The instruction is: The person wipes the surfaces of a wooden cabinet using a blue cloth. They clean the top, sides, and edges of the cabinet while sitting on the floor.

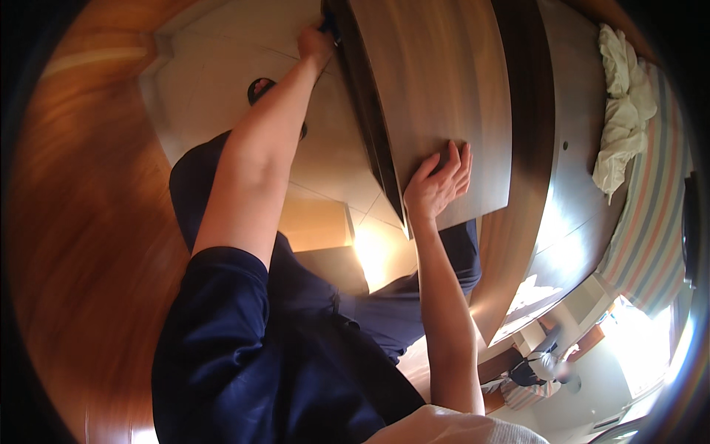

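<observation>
A broad brown wood-grain panel (444, 81) stands in front of me, with a dark edge along its left side. My right hand (438, 181) lies against the lower part of its face, fingers stretched and slightly bent. At the far end, beside that dark edge, my left hand (316, 44) is closed around a small dark blue thing (329, 27). Its kind I cannot make out, since the fingers and the panel partly hide it.
Reddish-brown wood (89, 244) curves along the left. Pale floor tiles (214, 66) and a dark sandal (260, 90) lie beneath. On the right are a cream cloth (620, 111) and a striped cover (643, 214). Another person (546, 368) is far off at lower right.
</observation>
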The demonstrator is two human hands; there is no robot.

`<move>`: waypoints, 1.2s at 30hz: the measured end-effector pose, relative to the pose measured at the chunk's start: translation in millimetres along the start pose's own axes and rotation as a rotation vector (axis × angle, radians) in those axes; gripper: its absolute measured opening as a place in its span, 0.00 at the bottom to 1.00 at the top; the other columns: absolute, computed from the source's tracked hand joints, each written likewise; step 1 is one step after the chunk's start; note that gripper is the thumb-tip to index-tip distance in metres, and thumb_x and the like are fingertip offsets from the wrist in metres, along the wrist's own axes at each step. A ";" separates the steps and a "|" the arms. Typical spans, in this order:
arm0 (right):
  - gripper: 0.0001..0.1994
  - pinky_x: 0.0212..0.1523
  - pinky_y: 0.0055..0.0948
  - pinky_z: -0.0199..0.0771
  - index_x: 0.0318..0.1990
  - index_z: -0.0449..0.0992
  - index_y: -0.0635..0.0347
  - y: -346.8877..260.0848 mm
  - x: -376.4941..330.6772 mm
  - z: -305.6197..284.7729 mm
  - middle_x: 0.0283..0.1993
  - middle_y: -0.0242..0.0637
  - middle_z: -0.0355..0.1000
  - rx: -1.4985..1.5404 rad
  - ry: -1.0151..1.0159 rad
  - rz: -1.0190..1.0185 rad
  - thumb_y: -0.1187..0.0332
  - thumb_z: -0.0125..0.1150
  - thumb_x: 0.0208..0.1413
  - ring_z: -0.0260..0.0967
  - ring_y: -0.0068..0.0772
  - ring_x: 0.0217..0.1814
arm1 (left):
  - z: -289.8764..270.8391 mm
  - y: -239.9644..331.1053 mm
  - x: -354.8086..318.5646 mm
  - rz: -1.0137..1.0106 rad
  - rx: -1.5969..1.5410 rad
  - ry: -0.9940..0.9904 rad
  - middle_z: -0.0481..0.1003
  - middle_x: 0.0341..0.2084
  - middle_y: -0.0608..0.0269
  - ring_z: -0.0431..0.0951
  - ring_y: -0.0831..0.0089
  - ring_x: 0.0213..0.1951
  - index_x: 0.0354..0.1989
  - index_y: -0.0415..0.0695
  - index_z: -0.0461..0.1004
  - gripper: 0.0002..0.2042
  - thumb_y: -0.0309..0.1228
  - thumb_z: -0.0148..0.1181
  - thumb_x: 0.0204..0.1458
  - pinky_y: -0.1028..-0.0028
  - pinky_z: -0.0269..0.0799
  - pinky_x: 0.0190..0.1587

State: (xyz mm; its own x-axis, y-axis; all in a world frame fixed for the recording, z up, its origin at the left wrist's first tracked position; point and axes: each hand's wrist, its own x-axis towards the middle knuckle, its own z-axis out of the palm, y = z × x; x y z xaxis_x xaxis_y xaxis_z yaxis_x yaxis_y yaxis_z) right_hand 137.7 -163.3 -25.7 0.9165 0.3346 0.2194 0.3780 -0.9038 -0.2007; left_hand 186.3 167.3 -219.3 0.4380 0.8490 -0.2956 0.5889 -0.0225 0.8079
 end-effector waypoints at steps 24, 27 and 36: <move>0.21 0.73 0.52 0.47 0.61 0.69 0.61 -1.5 1.5 2.8 0.71 0.50 0.60 0.053 0.022 0.023 0.62 0.51 0.64 0.51 0.51 0.76 | 36.1 -120.7 -394.8 -0.217 0.430 -1.396 0.82 0.24 0.57 0.84 0.69 0.24 0.32 0.42 0.84 0.08 0.31 0.67 0.45 0.70 0.81 0.30; 0.20 0.72 0.52 0.48 0.61 0.69 0.61 1.6 -1.0 4.7 0.71 0.49 0.59 0.023 0.027 0.011 0.62 0.51 0.64 0.51 0.51 0.76 | 26.6 -116.4 -350.5 -0.343 0.399 -1.144 0.83 0.29 0.58 0.84 0.68 0.30 0.37 0.43 0.84 0.10 0.33 0.64 0.48 0.65 0.80 0.33; 0.19 0.72 0.50 0.49 0.60 0.70 0.60 -1.5 3.1 3.0 0.71 0.47 0.60 0.011 0.048 0.013 0.62 0.51 0.64 0.53 0.49 0.75 | -13.6 -41.9 -332.8 -0.673 -0.236 -1.310 0.83 0.37 0.51 0.85 0.68 0.32 0.49 0.32 0.78 0.16 0.28 0.67 0.55 0.71 0.83 0.37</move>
State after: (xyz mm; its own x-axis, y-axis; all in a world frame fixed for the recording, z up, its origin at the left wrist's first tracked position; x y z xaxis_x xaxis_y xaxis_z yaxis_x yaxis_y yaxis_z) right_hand 140.4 -160.1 -27.5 0.9139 0.3096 0.2624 0.3680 -0.9048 -0.2142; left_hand 6.7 -107.1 -147.9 0.4950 -0.4031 -0.7698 0.8585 0.3634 0.3618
